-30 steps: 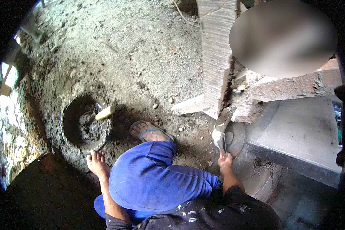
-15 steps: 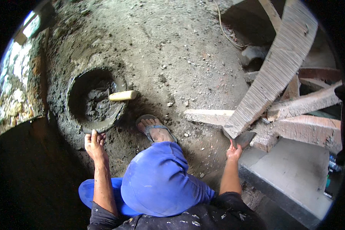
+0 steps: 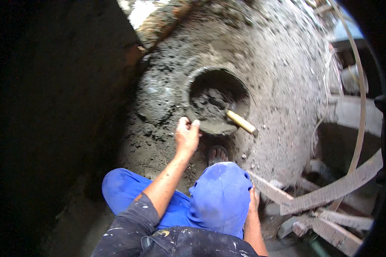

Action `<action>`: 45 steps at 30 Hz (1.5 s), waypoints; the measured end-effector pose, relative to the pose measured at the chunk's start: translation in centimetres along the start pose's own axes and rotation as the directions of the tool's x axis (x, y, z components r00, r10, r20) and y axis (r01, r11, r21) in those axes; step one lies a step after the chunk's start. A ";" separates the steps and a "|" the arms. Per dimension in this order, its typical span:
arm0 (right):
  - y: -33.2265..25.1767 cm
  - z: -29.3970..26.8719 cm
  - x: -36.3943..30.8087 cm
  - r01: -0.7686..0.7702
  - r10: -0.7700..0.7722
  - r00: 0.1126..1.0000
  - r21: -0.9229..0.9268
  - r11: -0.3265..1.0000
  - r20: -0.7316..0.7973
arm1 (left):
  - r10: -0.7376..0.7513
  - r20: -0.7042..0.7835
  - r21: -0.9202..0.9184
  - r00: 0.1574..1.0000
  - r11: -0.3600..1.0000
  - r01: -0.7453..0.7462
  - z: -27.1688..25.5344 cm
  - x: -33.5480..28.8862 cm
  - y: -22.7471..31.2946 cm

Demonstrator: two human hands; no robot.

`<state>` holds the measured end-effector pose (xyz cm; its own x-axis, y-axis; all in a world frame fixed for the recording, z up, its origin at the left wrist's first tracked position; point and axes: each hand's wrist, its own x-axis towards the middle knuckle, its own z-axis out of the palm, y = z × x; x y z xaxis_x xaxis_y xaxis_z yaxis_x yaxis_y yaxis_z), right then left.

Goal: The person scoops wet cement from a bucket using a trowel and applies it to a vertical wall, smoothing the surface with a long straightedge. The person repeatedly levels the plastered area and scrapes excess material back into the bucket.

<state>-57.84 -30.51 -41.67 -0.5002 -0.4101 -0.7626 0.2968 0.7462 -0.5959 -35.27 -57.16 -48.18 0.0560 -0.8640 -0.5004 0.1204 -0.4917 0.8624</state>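
Note:
A round bucket [image 3: 247, 92] with a mortar-crusted rim stands on the ground ahead, holding wet grey mortar [image 3: 210, 103]. A trowel's pale yellow handle [image 3: 242, 122] lies across its near right rim; its blade is not visible in the mortar. My left hand [image 3: 187, 136] grips the near left rim, thumb and fingers closed on it. Beside my raised right knee in blue trousers [image 3: 221, 192] is my right hand [image 3: 254, 200]. Its fingers are mostly hidden by the knee, so whether it holds anything does not show.
Rough wooden planks [image 3: 334, 188] lie crossed at the lower right, close to my right arm. A pale hose [image 3: 359, 85] curves down the right side. A dark surface [image 3: 60, 85] fills the left. Gritty ground [image 3: 283, 94] with small stones lies beyond the bucket.
The view has swung left, shifting the bucket and planks rightward in it. My left hand has closed on the bucket's rim. My right hand has moved from beside the planks to my knee.

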 end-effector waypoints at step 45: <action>-27.8 16.8 13.1 0.718 0.270 0.682 -0.692 -0.075 0.679 | 0.052 -0.232 -0.176 0.971 0.980 -0.095 4.4 0.3 -5.0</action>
<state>-58.96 -65.41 -39.31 0.2917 -0.4343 -0.8523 -0.9441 0.0121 -0.3293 -40.25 -55.44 -52.34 0.2907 -0.8396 -0.4589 0.2875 -0.3808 0.8788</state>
